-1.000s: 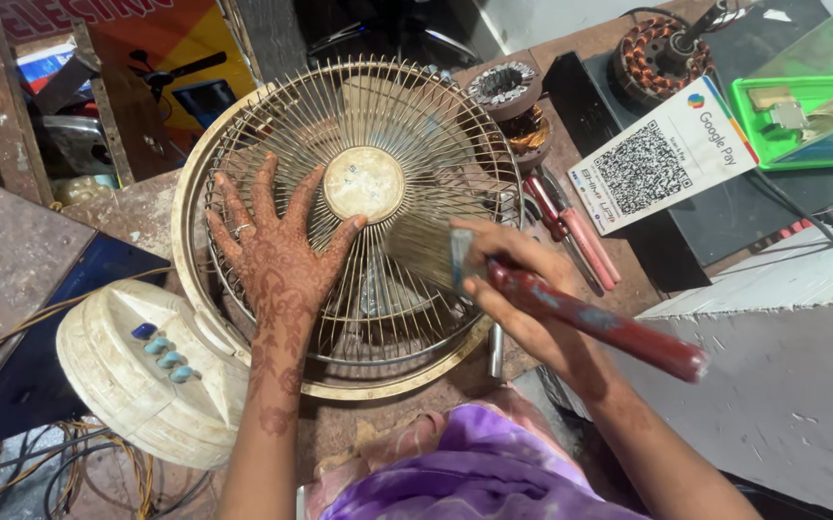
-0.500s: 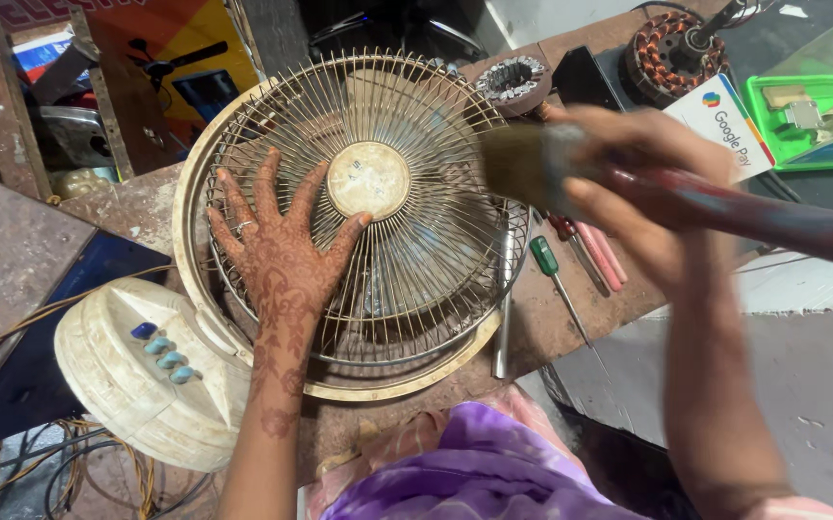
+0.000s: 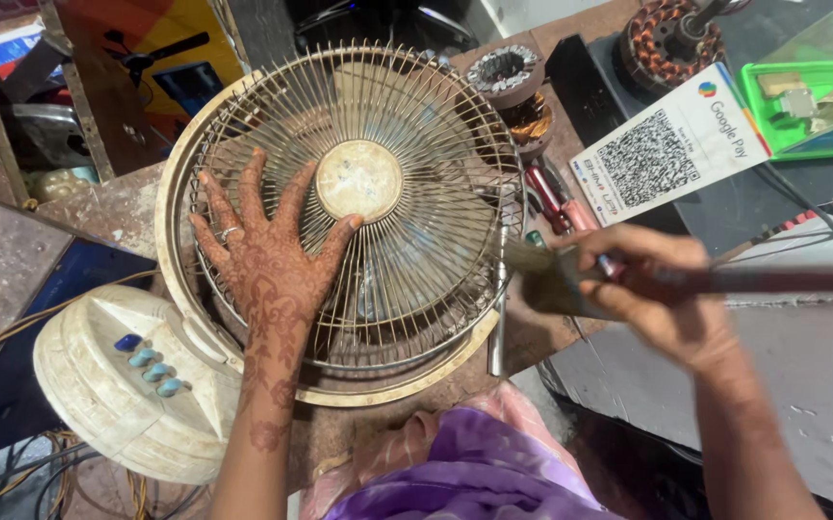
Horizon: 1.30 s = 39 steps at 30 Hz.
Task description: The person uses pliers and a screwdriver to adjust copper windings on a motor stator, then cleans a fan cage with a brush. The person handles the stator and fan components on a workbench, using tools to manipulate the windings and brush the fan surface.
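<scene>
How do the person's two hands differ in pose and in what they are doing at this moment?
The left hand lies flat, fingers spread, on the fan grille; the right hand is curled shut around a brush. The left hand is sharp and sits over the fan; the right hand is blurred, beside the grille's edge. Both are bare.

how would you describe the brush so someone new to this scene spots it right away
Start at the big round fan grille in the middle of the bench. Just off its right rim, the right hand grips a paintbrush. Unlike the loose screwdrivers above it, it has a dark red handle and tan bristles.
</scene>
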Each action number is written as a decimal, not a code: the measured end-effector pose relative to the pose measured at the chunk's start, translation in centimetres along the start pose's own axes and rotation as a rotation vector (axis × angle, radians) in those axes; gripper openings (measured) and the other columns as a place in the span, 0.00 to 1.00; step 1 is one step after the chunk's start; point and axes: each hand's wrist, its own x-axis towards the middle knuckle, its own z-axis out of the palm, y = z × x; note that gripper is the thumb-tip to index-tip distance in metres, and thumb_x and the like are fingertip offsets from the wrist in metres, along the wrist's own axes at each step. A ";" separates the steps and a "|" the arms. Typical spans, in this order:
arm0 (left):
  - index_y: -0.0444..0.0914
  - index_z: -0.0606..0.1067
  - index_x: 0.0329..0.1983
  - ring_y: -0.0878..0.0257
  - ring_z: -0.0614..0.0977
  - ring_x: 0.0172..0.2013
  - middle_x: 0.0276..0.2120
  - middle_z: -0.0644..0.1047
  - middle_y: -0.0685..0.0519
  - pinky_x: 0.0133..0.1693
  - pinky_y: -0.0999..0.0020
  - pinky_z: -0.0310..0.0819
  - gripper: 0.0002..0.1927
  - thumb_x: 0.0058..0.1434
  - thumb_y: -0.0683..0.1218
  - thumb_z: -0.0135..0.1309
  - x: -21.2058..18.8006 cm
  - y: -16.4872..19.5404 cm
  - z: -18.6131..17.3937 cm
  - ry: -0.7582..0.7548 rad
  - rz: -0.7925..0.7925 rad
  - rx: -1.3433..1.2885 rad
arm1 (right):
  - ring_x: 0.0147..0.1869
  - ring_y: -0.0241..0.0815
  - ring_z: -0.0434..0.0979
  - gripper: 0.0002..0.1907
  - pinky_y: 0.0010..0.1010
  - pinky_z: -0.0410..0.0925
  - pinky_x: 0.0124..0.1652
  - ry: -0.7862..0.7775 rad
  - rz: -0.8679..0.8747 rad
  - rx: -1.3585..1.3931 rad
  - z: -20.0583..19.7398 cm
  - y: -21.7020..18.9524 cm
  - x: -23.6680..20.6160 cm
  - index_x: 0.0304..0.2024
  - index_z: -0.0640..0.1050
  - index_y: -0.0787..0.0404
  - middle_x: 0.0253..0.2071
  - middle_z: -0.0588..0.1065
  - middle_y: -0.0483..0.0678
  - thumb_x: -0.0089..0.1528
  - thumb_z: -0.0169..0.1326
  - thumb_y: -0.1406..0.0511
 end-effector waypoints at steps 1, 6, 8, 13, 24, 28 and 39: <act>0.58 0.71 0.69 0.38 0.41 0.74 0.74 0.56 0.50 0.68 0.29 0.26 0.41 0.57 0.78 0.51 0.0 0.0 0.0 0.006 0.008 0.007 | 0.36 0.37 0.77 0.12 0.28 0.71 0.37 -0.018 0.085 -0.102 -0.5 -1.6 0.8 0.38 0.80 0.60 0.40 0.81 0.46 0.51 0.60 0.72; 0.57 0.71 0.68 0.38 0.41 0.74 0.74 0.56 0.50 0.68 0.28 0.26 0.41 0.56 0.78 0.51 0.3 -0.1 0.1 0.001 -0.003 0.005 | 0.36 0.35 0.74 0.08 0.29 0.69 0.36 -0.093 0.047 -0.116 2.0 -4.1 6.7 0.38 0.80 0.57 0.33 0.77 0.45 0.55 0.62 0.66; 0.57 0.71 0.69 0.38 0.41 0.75 0.74 0.56 0.51 0.68 0.28 0.26 0.41 0.57 0.78 0.51 0.4 -0.3 0.0 -0.005 -0.015 -0.017 | 0.41 0.37 0.77 0.07 0.29 0.69 0.36 -0.017 -0.078 0.130 3.2 -2.5 8.0 0.38 0.79 0.59 0.38 0.78 0.48 0.57 0.59 0.66; 0.55 0.70 0.70 0.37 0.41 0.75 0.75 0.54 0.47 0.67 0.26 0.28 0.39 0.60 0.76 0.49 0.2 -0.7 0.4 -0.014 -0.020 -0.006 | 0.60 0.44 0.79 0.10 0.36 0.73 0.64 0.345 -0.469 0.624 3.3 -0.4 9.0 0.39 0.74 0.59 0.55 0.80 0.55 0.56 0.61 0.68; 0.56 0.69 0.68 0.35 0.37 0.73 0.73 0.53 0.45 0.64 0.23 0.25 0.41 0.57 0.78 0.47 0.2 -1.0 1.8 0.017 0.038 0.163 | 0.66 0.49 0.77 0.06 0.39 0.69 0.65 0.129 -0.247 0.531 7.6 1.3 7.3 0.40 0.76 0.64 0.59 0.78 0.60 0.62 0.59 0.70; 0.58 0.68 0.69 0.36 0.37 0.73 0.73 0.53 0.47 0.66 0.24 0.25 0.40 0.56 0.78 0.46 0.0 -1.0 2.2 -0.014 -0.001 0.115 | 0.65 0.48 0.77 0.06 0.39 0.69 0.64 0.134 -0.216 0.479 7.5 1.4 7.2 0.40 0.76 0.63 0.58 0.78 0.59 0.61 0.58 0.70; 0.59 0.68 0.67 0.38 0.38 0.73 0.73 0.53 0.48 0.65 0.26 0.26 0.41 0.53 0.79 0.46 0.4 -1.1 2.4 -0.030 -0.024 0.144 | 0.62 0.44 0.78 0.05 0.39 0.70 0.63 0.177 -0.146 0.478 7.9 0.9 7.6 0.38 0.75 0.64 0.57 0.79 0.58 0.59 0.57 0.72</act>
